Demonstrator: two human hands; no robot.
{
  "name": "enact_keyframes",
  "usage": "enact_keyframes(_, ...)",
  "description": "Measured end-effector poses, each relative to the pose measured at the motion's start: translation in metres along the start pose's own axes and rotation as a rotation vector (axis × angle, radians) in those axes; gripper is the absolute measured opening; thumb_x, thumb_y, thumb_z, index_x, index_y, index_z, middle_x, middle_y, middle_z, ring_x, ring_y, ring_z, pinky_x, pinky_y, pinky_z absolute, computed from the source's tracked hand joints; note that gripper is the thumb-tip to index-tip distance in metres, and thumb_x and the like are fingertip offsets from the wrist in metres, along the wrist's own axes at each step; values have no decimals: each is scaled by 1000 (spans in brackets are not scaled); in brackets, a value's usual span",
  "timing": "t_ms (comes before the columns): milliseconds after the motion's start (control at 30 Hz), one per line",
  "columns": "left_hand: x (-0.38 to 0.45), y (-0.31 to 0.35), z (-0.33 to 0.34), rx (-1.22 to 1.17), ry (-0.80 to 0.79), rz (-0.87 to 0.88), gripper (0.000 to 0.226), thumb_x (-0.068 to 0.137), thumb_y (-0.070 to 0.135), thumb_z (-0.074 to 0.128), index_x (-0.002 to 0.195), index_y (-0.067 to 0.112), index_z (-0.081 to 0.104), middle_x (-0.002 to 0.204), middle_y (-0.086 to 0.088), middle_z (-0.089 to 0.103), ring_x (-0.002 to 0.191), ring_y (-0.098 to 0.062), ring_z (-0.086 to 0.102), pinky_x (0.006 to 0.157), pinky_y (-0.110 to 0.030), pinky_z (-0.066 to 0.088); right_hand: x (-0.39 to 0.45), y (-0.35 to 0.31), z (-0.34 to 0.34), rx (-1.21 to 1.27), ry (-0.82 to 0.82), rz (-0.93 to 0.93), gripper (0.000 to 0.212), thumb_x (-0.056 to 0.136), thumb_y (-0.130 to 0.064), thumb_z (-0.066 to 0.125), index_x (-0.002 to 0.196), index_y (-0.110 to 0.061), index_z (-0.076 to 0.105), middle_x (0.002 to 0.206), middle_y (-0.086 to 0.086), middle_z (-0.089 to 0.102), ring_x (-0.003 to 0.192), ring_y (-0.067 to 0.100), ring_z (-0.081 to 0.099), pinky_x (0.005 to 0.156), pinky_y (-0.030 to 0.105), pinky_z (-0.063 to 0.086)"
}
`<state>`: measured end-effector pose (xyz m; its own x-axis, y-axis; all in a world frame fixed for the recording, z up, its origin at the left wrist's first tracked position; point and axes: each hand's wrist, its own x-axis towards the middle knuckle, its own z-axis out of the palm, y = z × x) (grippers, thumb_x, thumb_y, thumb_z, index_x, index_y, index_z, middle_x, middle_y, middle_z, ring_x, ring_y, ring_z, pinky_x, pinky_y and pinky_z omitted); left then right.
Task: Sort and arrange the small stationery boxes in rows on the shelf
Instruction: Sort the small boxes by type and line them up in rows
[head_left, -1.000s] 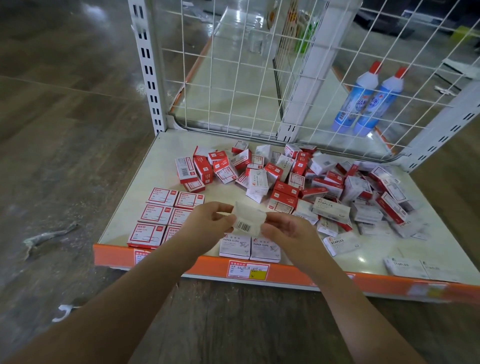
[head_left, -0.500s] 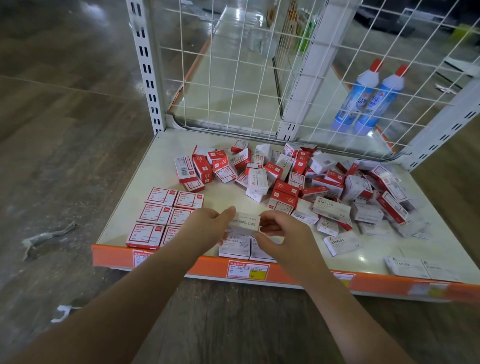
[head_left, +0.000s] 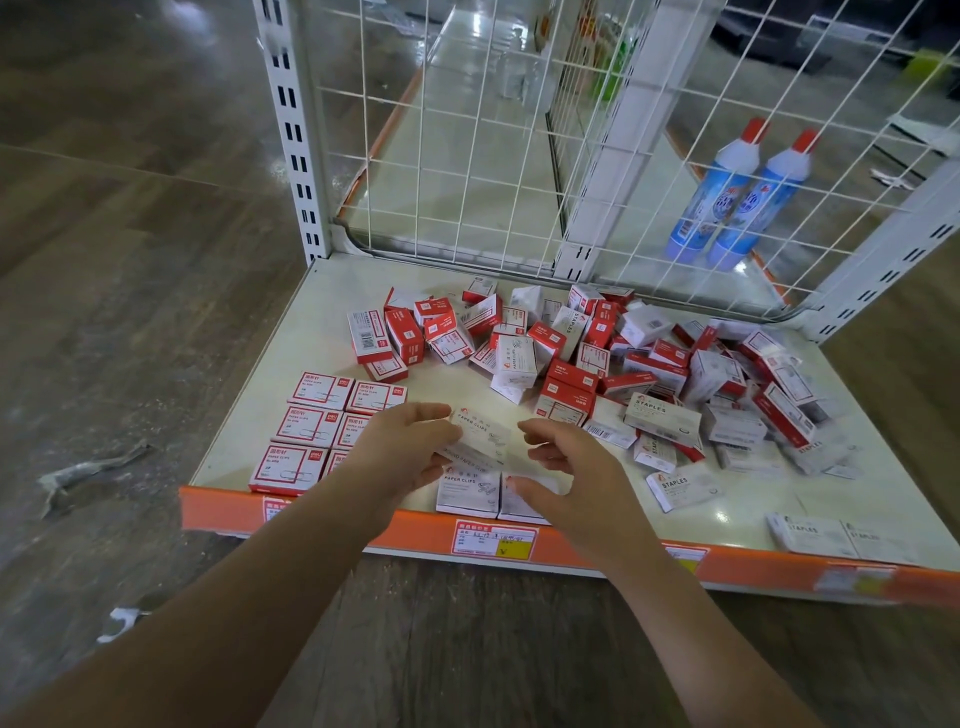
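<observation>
**Hands at a white paper-clip box above the front edge of the shelf**

The left hand (head_left: 402, 452) holds a white box (head_left: 480, 435) printed "PAPER CLIPS" by its left end, the thumb above and the other fingers (head_left: 434, 465) below, clamped on the box. The box is tilted, its printed face turned up toward the camera. The right hand (head_left: 566, 480) sits just right of the box with its fingers (head_left: 537, 428) curled and spread apart; whether the fingertips touch the box's right end cannot be told, and the hand grips nothing.

Directly below the held box, two white boxes (head_left: 469, 492) lie flat side by side at the shelf's front edge, the right one partly hidden by the right thumb. Left of the left hand, red-and-white paper-clip boxes (head_left: 306, 426) lie flat in neat rows, the inner column partly covered by the hand. Beyond the fingers, a loose heap of red and white boxes (head_left: 597, 358) spreads across the shelf (head_left: 322, 322). Right of the right hand lie white boxes marked "STAPLES" (head_left: 683, 486), with two more (head_left: 841, 535) set together at the far right of the front edge. An orange price strip (head_left: 597, 553) runs along that edge.
</observation>
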<state>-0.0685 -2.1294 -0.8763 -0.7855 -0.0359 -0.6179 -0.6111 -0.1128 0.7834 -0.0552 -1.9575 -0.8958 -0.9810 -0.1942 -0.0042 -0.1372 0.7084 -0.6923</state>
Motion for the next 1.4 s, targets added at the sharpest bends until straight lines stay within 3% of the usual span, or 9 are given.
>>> enact_keyframes(200, -4, -3, 0, -81, -59, 5, 24, 91, 4, 54, 113, 15, 54, 94, -8, 66, 89, -19, 61, 79, -30, 52, 2, -5, -1, 91, -49, 48, 52, 82, -27, 68, 130, -23, 48, 112, -15, 52, 95, 2, 51, 80, 9, 42)
enact_keyframes(333, -5, -5, 2, -72, -90, 41, 24, 90, 3, 55, 110, 16, 54, 97, -8, 66, 95, -21, 63, 84, -30, 53, 3, -7, -2, 178, -36, 40, 37, 83, -23, 68, 115, -30, 49, 102, -24, 52, 91, -1, 55, 80, 10, 48)
enact_keyframes(500, -3, -11, 4, 143, -82, 156, 22, 89, 4, 57, 103, 19, 53, 91, 4, 65, 95, -20, 62, 84, -30, 54, 4, -5, -3, 210, -45, 37, 35, 85, -18, 66, 115, -26, 51, 113, -14, 58, 102, 2, 55, 91, 19, 49)
enact_keyframes(667, -4, -14, 6, 339, -79, 244, 27, 90, 8, 56, 113, 20, 49, 104, 3, 65, 82, -11, 61, 59, -18, 53, 5, 1, 1, 186, -13, 37, 40, 86, -15, 63, 122, -25, 47, 127, -7, 54, 116, 8, 51, 95, 24, 47)
enact_keyframes(800, -4, -17, 8, 389, -86, 266, 36, 89, 9, 57, 121, 21, 46, 107, 3, 63, 96, -18, 60, 73, -27, 55, 6, 5, 1, 235, -16, 50, 42, 86, -11, 63, 123, -23, 47, 128, -4, 54, 119, 11, 51, 98, 32, 48)
enact_keyframes(867, -3, -18, 9, 394, -86, 270, 35, 89, 9, 58, 118, 24, 45, 97, 8, 60, 94, -17, 59, 67, -23, 55, 6, 7, 1, 239, -22, 68, 42, 86, -10, 63, 122, -24, 46, 128, -5, 54, 119, 11, 51, 97, 29, 48)
enact_keyframes(1067, 1, -26, 12, 569, -16, 337, 37, 89, 12, 58, 119, 25, 41, 115, -1, 60, 98, -17, 55, 62, -14, 49, 5, 8, -1, 249, -39, 80, 41, 84, -7, 65, 112, -27, 45, 125, -4, 56, 113, 7, 51, 91, 17, 46)
enact_keyframes(1200, 3, -26, 12, 617, -3, 331, 36, 89, 12, 59, 119, 24, 42, 116, -1, 59, 95, -16, 54, 59, -13, 48, 5, 8, -3, 253, -55, 65, 39, 84, -6, 65, 112, -27, 46, 123, -2, 58, 115, 12, 54, 95, 22, 48)
enact_keyframes(1400, 6, -24, 7, 609, -18, 326, 35, 89, 14, 58, 120, 23, 45, 116, 0, 60, 95, -16, 55, 59, -16, 51, 7, 7, -3, 230, -66, 66, 39, 84, -8, 65, 111, -28, 46, 121, -4, 58, 112, 9, 54, 90, 15, 47)
